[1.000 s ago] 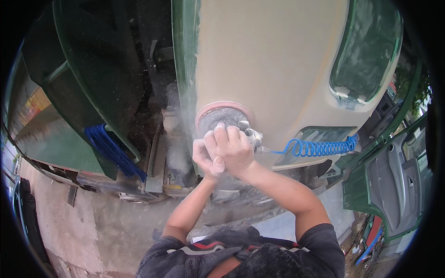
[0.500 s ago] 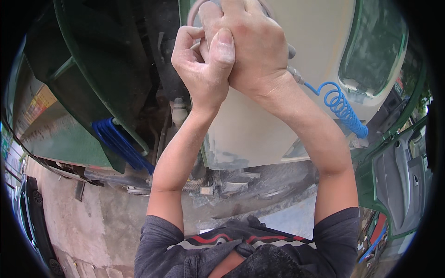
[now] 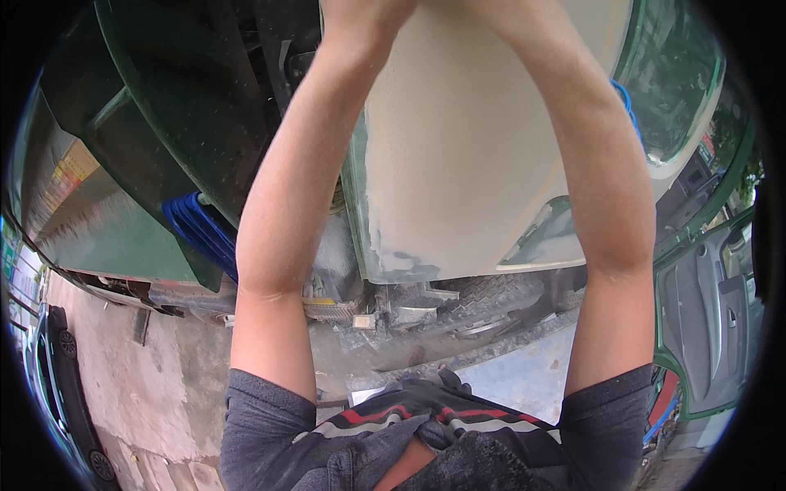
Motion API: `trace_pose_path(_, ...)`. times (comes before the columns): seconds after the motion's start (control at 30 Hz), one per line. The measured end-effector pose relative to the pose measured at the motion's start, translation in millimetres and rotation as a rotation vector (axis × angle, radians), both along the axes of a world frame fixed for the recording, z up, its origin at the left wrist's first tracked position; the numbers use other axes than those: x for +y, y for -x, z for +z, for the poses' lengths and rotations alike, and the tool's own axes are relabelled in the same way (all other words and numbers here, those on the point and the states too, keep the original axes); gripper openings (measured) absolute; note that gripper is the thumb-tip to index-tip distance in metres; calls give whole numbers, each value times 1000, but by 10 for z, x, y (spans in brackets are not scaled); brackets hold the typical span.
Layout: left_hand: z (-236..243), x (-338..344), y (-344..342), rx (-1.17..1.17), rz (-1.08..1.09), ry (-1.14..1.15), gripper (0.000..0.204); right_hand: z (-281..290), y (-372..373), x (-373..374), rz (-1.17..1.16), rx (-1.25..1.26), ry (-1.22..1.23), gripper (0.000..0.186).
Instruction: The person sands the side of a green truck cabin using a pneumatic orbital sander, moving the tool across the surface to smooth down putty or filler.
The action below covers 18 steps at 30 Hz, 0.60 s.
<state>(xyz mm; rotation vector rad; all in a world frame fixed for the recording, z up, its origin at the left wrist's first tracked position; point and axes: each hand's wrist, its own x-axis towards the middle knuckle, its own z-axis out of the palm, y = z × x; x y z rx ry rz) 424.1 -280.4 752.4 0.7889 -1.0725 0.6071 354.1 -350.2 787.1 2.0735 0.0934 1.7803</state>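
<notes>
Both my arms stretch forward over a cream-coated vehicle panel [image 3: 458, 164], a broad surface with bare green showing along its edges. The heel of my left hand [image 3: 368, 11] shows at the top edge, towards the panel's left side. My right hand [image 3: 483, 5] is cut off by the same edge, only its wrist end in sight. The fingers of both hands lie outside the picture, so what they hold is hidden. A short piece of blue air hose [image 3: 629, 108] shows behind my right forearm.
On the left stands a raised dark green panel [image 3: 164, 106] beside a dark opening, with a blue bundle [image 3: 196, 233] hanging there. A grey-lined door [image 3: 704, 319] stands at the right. Rubble [image 3: 393, 315] lies below the panel; a dark car [image 3: 70, 401] is at far left.
Both hands have moved forward, almost out of the top edge. The round-padded air tool under them has left the picture, and most of the coiled blue hose is now out of sight.
</notes>
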Motion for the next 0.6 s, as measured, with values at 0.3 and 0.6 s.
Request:
trace_pose_path(0.3, -3154, 303, 1008, 666, -185, -139, 80, -2869, 458, 307, -32, 195, -116, 19)
trace_pose_path(0.6, -4030, 265, 1166, 717, -112, -173, 81, -3653, 610, 236, -31, 279, -87, 26)
